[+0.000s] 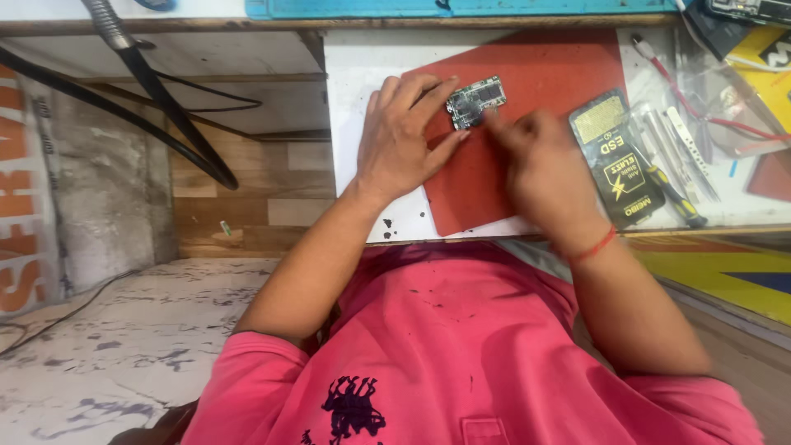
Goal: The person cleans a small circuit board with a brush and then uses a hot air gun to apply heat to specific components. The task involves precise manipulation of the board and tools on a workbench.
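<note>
A small green circuit board (476, 100) lies on a red mat (544, 74) spread over a white work surface. My left hand (404, 136) rests on the mat's left edge, its fingertips touching the board's left side and holding it down. My right hand (540, 165) is blurred just right of the board, one fingertip at the board's lower right corner. Whether the right hand holds a small tool cannot be told.
A black and yellow packet (618, 161) lies right of the mat. Tweezers and a screwdriver (676, 194) lie beside it. Black cables (156, 91) hang at the left over a wooden shelf. A blue mat (461, 7) edges the top.
</note>
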